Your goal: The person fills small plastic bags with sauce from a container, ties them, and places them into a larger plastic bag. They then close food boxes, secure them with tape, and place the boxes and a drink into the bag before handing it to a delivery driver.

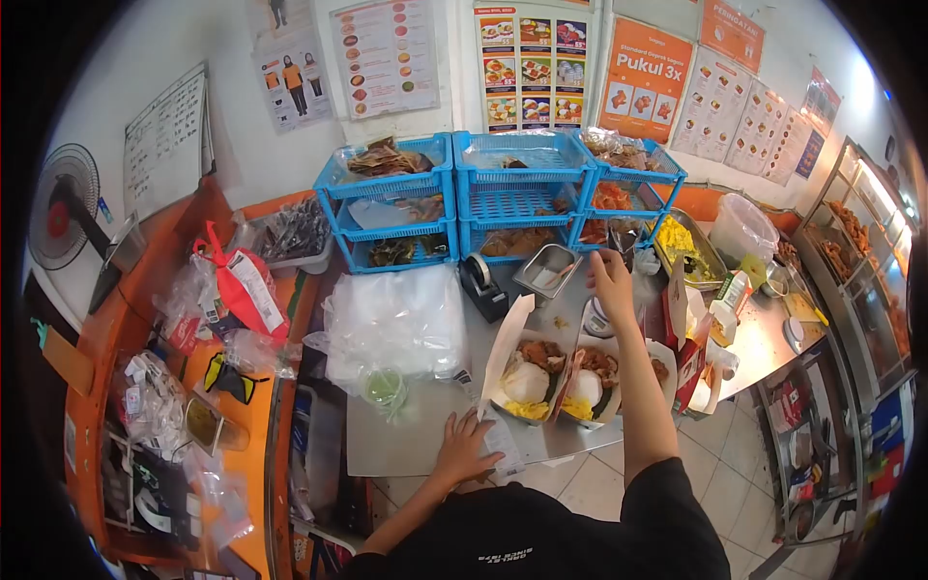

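Observation:
My left hand (468,449) rests at the front edge of the metal table (387,440), fingers spread, over a paper slip (505,447) and beside an open food box (528,382). That box holds rice, yellow food and browned meat. A second open box (590,382) with similar food stands to its right. My right arm reaches over the boxes, partly hiding a third. My right hand (610,280) is raised near a small metal tray (549,270) and the blue baskets; its fingers are bent, and whether they hold anything is too small to tell.
Blue stacked baskets (387,184) line the back. A black tape dispenser (483,288), plastic bags (396,324) and a green cup (385,389) are left of the boxes. On the right are a tray of yellow food (679,237), upright cartons (691,362) and a glass display case (855,242).

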Available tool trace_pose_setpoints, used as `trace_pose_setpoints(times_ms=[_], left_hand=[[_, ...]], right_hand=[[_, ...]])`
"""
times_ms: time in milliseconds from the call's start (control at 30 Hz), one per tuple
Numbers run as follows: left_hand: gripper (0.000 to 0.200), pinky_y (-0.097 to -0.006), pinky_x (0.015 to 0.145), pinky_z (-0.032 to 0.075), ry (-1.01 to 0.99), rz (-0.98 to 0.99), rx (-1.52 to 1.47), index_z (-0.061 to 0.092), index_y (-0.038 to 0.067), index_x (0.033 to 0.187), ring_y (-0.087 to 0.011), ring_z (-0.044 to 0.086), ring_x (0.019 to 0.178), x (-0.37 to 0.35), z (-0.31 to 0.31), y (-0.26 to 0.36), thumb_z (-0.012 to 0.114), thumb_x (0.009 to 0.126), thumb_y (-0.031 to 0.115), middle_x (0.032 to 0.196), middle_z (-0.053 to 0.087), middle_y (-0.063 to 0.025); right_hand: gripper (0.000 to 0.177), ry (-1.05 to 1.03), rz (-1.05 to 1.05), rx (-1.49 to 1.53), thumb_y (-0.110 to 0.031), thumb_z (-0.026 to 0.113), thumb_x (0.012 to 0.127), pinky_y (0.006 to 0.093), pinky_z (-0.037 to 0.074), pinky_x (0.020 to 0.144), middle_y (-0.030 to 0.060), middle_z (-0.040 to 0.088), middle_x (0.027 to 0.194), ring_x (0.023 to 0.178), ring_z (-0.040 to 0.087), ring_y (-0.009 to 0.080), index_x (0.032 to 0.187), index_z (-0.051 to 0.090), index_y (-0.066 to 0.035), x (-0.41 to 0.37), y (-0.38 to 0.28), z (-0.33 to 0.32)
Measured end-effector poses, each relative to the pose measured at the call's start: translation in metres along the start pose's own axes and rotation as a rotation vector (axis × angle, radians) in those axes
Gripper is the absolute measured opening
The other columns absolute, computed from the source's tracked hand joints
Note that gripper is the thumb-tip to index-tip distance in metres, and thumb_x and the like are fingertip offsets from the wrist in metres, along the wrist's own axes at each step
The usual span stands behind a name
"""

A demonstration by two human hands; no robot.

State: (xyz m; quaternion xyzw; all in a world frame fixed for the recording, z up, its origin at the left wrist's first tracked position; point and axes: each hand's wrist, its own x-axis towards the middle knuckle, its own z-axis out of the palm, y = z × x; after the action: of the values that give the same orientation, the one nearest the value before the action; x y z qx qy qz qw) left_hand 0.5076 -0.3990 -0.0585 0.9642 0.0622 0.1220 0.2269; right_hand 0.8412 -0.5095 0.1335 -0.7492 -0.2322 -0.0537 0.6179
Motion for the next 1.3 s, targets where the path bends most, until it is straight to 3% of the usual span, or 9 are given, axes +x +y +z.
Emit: trace_pose_setpoints(times_ms=[267,433,633,733,900,933,1000,1133,1300], left_hand=[[0.06,-0.0504,0.108,0.022,0.114,-0.175,0.023,0.055,0.008,0.121,-0.0348,0.042,0.121,-0.002,-0.019,-0.01,0.071,0.073,0.038,0.12,0.051,-0.0179],[0.052,-0.0438,0.099,0.033,-0.168,-0.065,-0.11,0.053,-0.002,0.118,-0.0342,0.045,0.113,0.005,-0.025,-0.016,0.07,0.076,0.022,0.118,0.051,-0.0175],[0.058,-0.0449,0.099,0.034,0.038,-0.124,0.082,0.05,-0.002,0.122,-0.0337,0.043,0.117,0.023,-0.011,-0.016,0.071,0.074,0.024,0.124,0.048,-0.0171],[0.059,-0.0476,0.101,0.031,-0.057,-0.368,0.102,0.05,-0.001,0.124,-0.0334,0.042,0.12,0.028,-0.034,-0.017,0.07,0.075,0.025,0.131,0.045,-0.0159],[0.056,-0.0479,0.103,0.03,0.067,-0.25,0.165,0.05,0.0,0.125,-0.0324,0.041,0.122,0.019,-0.03,-0.04,0.067,0.076,0.021,0.133,0.045,-0.0153],[0.056,-0.0482,0.103,0.029,0.065,-0.224,0.174,0.049,0.0,0.125,-0.032,0.041,0.123,0.017,-0.03,-0.043,0.066,0.076,0.019,0.134,0.044,-0.0155],[0.056,-0.0491,0.104,0.029,0.064,-0.204,0.177,0.049,-0.001,0.126,-0.0318,0.041,0.123,0.015,-0.029,-0.049,0.066,0.076,0.018,0.134,0.044,-0.0154],[0.058,-0.05,0.107,0.025,0.032,-0.182,0.137,0.045,-0.001,0.129,-0.0317,0.038,0.127,0.007,-0.03,-0.058,0.063,0.076,0.017,0.137,0.043,-0.0159],[0.062,-0.051,0.109,0.022,-0.021,-0.131,0.029,0.042,0.001,0.134,-0.0328,0.034,0.132,-0.002,-0.035,-0.068,0.062,0.078,0.017,0.14,0.04,-0.0192]], right_hand=[[0.014,-0.17,0.074,0.092,-0.01,0.055,0.094,0.0225,0.047,0.064,0.0041,0.061,0.079,0.071,0.058,0.0083,0.095,0.059,0.004,-0.116,0.017,-0.055],[0.014,-0.178,0.195,0.145,-0.01,0.055,0.095,0.0223,0.046,0.062,0.003,0.06,0.076,0.068,0.056,0.008,0.093,0.06,0.003,-0.165,0.024,-0.068],[0.01,-0.194,0.198,0.109,-0.009,0.057,0.093,0.023,0.048,0.063,0.0028,0.061,0.077,0.07,0.059,0.0091,0.094,0.061,0.0,-0.185,0.031,-0.065],[0.014,-0.554,0.112,0.144,-0.008,0.061,0.089,0.0253,0.05,0.067,0.0044,0.063,0.081,0.074,0.06,0.0106,0.1,0.062,0.0,-0.193,0.012,-0.061],[0.034,-1.347,0.261,0.159,-0.015,0.061,0.088,0.0379,0.051,0.083,0.0178,0.063,0.103,0.097,0.063,0.0272,0.118,0.056,0.0,-0.226,-0.01,0.005],[0.034,-1.341,0.26,0.16,-0.015,0.061,0.088,0.0379,0.051,0.083,0.0178,0.063,0.103,0.097,0.063,0.0272,0.118,0.056,0.0,-0.235,0.001,0.027],[0.055,-1.071,-0.195,-0.006,-0.019,0.059,0.088,0.046,0.042,0.097,0.0272,0.048,0.125,0.118,0.048,0.0394,0.136,0.038,0.0,-0.255,0.029,0.075],[0.072,-0.774,-0.088,-0.334,-0.02,0.055,0.088,0.0507,0.026,0.108,0.038,0.029,0.136,0.129,0.025,0.0523,0.143,0.017,0.007,-0.265,0.045,0.157],[0.078,-0.557,0.225,-0.331,-0.024,0.055,0.088,0.0487,0.015,0.113,0.0373,0.016,0.146,0.135,0.019,0.0496,0.143,0.011,0.011,-0.27,0.06,0.217]])
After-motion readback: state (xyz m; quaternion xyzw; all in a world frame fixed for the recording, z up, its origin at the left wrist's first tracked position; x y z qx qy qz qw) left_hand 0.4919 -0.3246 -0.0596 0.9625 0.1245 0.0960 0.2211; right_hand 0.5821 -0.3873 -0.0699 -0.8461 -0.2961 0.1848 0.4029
